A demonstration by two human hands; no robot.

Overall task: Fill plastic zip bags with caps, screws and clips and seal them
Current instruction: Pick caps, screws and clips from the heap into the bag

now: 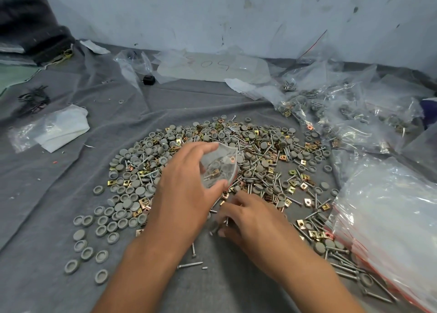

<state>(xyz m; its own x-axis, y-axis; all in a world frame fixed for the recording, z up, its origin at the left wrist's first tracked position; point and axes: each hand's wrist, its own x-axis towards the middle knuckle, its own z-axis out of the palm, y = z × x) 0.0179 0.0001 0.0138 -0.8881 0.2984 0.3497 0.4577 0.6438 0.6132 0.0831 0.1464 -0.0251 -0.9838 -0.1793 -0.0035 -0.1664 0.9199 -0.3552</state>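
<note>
A wide heap of grey caps, brass clips and screws (260,152) lies spread on the grey cloth (59,194). My left hand (186,189) grips a small clear zip bag (221,166) above the heap; a few clips and caps show through the plastic. My right hand (248,218) is at the near edge of the heap, just below the bag, its fingers curled round several screws (224,224). Loose grey caps (80,244) are scattered at the near left.
A stack of empty zip bags with red seals (390,218) lies at the right. Filled bags (343,114) are piled at the back right. White folded plastic (61,128) sits at the left, and a sheet marked 50 (212,67) lies by the wall.
</note>
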